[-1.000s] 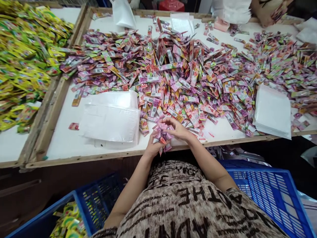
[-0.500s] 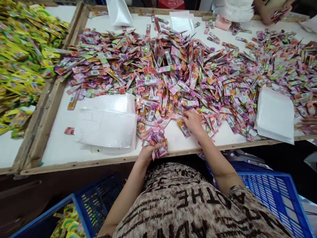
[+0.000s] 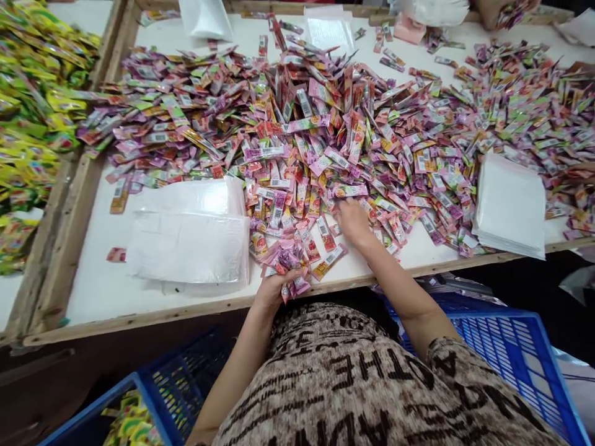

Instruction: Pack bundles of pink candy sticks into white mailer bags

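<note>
My left hand (image 3: 272,291) is closed around a bunch of small pink and purple sachets (image 3: 290,260) at the table's front edge. My right hand (image 3: 354,222) is at the near side of a large heap of the same sachets (image 3: 297,118). Its fingers are curled down among them, and the fingertips are hidden, so what they grip is not visible. Between the hands lie several loose sachets, among them an orange and purple one (image 3: 329,261) by the bunch.
Clear plastic bags (image 3: 190,244) lie flat on the left, and another stack (image 3: 509,207) on the right. A wooden rail (image 3: 69,248) divides off yellow packets (image 3: 32,118). Blue crates (image 3: 515,347) stand below the table. Part of another person (image 3: 497,15) shows at the far right.
My right hand has moved slightly left and up into the heap's edge. More loose sachets now lie beside the left hand's bunch. My left hand keeps its hold; the view has shifted a little.
</note>
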### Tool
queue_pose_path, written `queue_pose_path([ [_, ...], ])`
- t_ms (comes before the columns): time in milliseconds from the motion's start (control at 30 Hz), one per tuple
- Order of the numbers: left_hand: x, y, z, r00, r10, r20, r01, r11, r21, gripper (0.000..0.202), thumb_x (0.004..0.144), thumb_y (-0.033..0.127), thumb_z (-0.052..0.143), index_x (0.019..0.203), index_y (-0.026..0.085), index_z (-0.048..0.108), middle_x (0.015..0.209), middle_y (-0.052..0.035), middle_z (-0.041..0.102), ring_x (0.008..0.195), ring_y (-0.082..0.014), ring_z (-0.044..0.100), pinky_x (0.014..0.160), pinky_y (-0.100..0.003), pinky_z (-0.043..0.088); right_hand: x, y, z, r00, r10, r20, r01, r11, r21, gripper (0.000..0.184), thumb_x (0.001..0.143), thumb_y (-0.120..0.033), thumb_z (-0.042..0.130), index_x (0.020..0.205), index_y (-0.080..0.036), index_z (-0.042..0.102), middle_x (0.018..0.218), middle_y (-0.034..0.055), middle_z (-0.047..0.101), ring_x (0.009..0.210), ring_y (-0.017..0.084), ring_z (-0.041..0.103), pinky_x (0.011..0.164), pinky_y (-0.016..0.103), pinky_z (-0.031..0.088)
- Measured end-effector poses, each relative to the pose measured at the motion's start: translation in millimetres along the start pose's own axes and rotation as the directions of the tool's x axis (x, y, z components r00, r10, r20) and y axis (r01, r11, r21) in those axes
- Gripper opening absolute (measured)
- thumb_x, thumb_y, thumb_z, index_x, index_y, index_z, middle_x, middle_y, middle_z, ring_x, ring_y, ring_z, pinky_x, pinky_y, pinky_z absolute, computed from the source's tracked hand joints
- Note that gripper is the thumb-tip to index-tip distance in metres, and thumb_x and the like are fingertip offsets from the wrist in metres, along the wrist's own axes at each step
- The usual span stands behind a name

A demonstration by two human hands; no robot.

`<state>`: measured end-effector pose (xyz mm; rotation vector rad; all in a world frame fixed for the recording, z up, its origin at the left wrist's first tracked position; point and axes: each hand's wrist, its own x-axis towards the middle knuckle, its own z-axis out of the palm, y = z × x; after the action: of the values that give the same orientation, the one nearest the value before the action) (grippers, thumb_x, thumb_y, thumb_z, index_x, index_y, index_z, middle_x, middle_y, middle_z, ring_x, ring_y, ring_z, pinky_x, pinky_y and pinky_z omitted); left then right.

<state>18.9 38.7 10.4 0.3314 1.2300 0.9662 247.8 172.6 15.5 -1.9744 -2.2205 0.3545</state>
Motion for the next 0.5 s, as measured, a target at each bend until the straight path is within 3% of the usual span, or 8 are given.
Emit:
queue_pose_path([
  [133,1,0,-1.7,0.999,0.033,0.002,-0.033,0.999,-0.027,0.050,0.050,0.021,0.092,0.096,0.013,0.075,0.094,-0.0090,0.079,0.089,-0.0298,0.076,0.090,-0.043,0.061,-11,-7,-4,0.953,-0.247,0.175,0.222,0.964,0.150,0.014,0.076,-0.017,0.066,0.090,-0.015,0.069,0.094,0.0118,0.066,0.091,0.027,0.059,0.082,0.037,0.047],
  [233,1,2,-2.0,1.000,-0.006,0.022,0.007,0.999,-0.054,0.049,0.051,0.021,0.091,0.097,0.013,0.075,0.095,-0.0094,0.079,0.088,-0.0298,0.076,0.087,-0.043,0.062,-8,13,-22,0.955,-0.236,0.182,0.144,0.900,0.410,0.022,0.078,-0.016,0.060,0.099,-0.017,0.066,0.085,0.0041,0.066,0.077,0.021,0.059,0.072,0.031,0.046],
  [333,0,3,-1.8,1.000,-0.026,-0.003,0.025,0.999,-0.047,0.049,0.049,0.019,0.092,0.094,0.014,0.075,0.090,-0.0072,0.079,0.083,-0.0276,0.077,0.082,-0.039,0.064,26,36,-48,0.999,-0.014,-0.028,0.028,0.819,0.573,0.026,0.086,-0.030,0.058,0.106,-0.016,0.065,0.087,0.0032,0.068,0.076,0.020,0.059,0.072,0.031,0.046],
  [400,-1,3,-1.5,0.999,-0.044,0.004,0.045,0.998,-0.033,0.045,0.050,0.020,0.092,0.091,0.014,0.076,0.088,-0.0070,0.079,0.081,-0.0267,0.077,0.080,-0.037,0.064,62,44,-61,0.961,0.148,-0.232,0.007,0.831,0.556,0.032,0.086,-0.037,0.062,0.108,-0.014,0.068,0.094,0.0060,0.069,0.085,0.022,0.060,0.080,0.034,0.048],
  [467,-1,4,-1.0,0.998,-0.050,0.025,0.050,0.998,-0.026,0.041,0.052,0.021,0.091,0.090,0.014,0.076,0.089,-0.0075,0.079,0.084,-0.0270,0.077,0.082,-0.037,0.064,97,40,-65,0.921,0.176,-0.349,0.010,0.882,0.470,0.034,0.084,-0.031,0.064,0.113,-0.014,0.070,0.108,0.0101,0.067,0.099,0.026,0.060,0.091,0.038,0.047],
  [500,-1,4,-0.6,0.998,-0.049,0.039,0.050,0.998,-0.028,0.040,0.054,0.021,0.091,0.091,0.015,0.077,0.090,-0.0077,0.079,0.086,-0.0275,0.077,0.083,-0.038,0.064,109,33,-62,0.923,0.134,-0.360,0.028,0.911,0.411,0.034,0.085,-0.027,0.063,0.116,-0.015,0.071,0.118,0.0118,0.065,0.107,0.028,0.058,0.097,0.040,0.046],
])
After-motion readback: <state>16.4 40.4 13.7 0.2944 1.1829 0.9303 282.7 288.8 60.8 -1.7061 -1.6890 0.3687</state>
